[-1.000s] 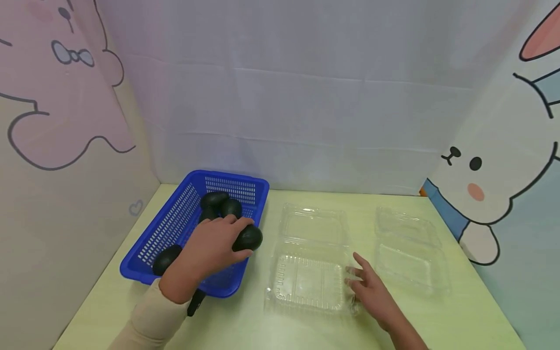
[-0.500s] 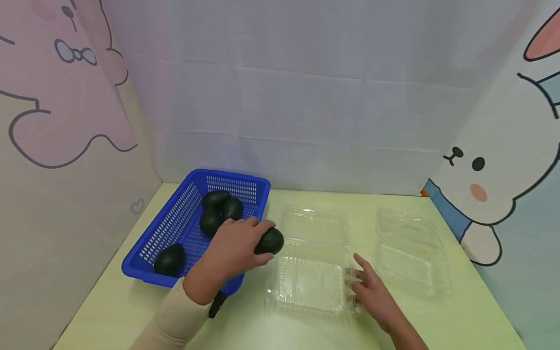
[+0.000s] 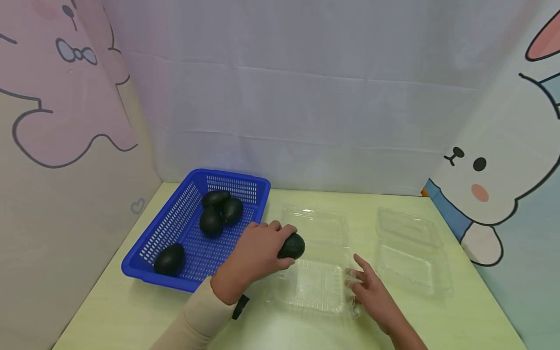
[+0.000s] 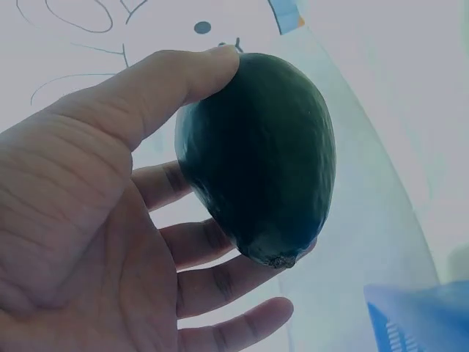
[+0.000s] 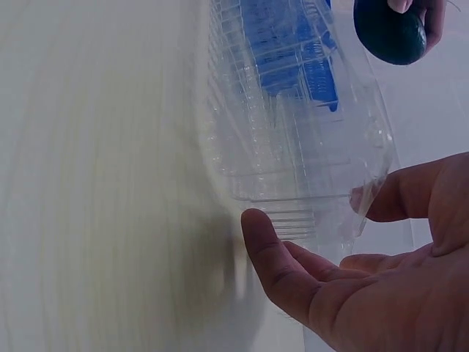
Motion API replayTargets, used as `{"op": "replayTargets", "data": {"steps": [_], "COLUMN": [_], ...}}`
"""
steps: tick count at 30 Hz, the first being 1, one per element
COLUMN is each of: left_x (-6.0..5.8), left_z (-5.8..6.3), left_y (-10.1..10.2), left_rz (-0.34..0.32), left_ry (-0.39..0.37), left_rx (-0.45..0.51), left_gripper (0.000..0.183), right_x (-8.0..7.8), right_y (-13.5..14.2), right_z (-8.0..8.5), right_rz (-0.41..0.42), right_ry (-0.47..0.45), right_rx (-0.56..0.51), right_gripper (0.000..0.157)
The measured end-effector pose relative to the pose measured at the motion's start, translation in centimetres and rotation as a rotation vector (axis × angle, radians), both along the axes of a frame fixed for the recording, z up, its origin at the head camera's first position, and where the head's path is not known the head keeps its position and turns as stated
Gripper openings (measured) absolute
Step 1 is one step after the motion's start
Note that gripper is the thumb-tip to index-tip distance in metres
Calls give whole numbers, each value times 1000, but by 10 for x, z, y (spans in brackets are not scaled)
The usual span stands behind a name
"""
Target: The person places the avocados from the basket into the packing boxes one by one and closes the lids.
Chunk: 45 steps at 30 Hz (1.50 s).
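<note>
My left hand (image 3: 258, 250) holds a dark green avocado (image 3: 292, 246) just above a clear plastic clamshell container (image 3: 315, 304). Up close, the left wrist view shows the thumb and fingertips gripping the avocado (image 4: 264, 154), its stem end toward the bottom of that view. The container lies unfolded, lid half toward the wall. My right hand (image 3: 371, 291) has its thumb and fingers at the container's right side. The right wrist view shows them around the transparent side wall (image 5: 293, 198), one fingertip seen through the plastic.
Left on the table stands a blue perforated basket (image 3: 148, 277). Inside are several more avocados (image 3: 169, 259), most grouped toward its back. A second unfolded clear container (image 3: 411, 253) lies at the right. Fabric walls (image 3: 280, 121) with cartoon prints enclose the back and sides.
My left hand has carried the avocado rightward out of the basket to above the clear container. The right hand has stayed at the container's side.
</note>
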State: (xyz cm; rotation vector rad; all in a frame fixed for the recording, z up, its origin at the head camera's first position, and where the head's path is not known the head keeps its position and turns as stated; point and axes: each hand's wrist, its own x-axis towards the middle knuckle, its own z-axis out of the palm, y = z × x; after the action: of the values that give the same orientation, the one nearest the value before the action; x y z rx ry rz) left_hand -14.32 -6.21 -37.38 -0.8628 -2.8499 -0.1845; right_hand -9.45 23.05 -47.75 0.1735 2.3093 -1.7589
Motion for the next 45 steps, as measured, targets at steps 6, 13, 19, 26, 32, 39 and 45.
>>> {"op": "replayTargets", "data": {"steps": [6, 13, 19, 26, 32, 39, 45], "left_x": [3, 9, 11, 10, 8, 5, 1], "left_z": [-8, -24, -32, -45, -56, -65, -71], "left_y": [20, 39, 46, 48, 49, 49, 48], "left_rz": [9, 34, 50, 45, 50, 55, 59], "left_ry": [-11, -6, -11, 11, 18, 28, 9], "left_rx": [-69, -99, -136, -157, -175, -200, -214], "left_gripper": [60, 59, 57, 56, 56, 54, 56], "right_x": [-1, -2, -2, 0, 2, 4, 5], "right_y": [0, 0, -1, -2, -3, -3, -3], "right_z": [-1, -2, -3, -3, -2, -2, -1], "right_rz": [-1, -7, -13, -8, -7, -3, -5], "right_ry": [-8, -19, -22, -3, 3, 8, 14], "right_rx": [9, 22, 26, 20, 14, 2, -2], "right_gripper": [70, 70, 70, 70, 70, 70, 70]}}
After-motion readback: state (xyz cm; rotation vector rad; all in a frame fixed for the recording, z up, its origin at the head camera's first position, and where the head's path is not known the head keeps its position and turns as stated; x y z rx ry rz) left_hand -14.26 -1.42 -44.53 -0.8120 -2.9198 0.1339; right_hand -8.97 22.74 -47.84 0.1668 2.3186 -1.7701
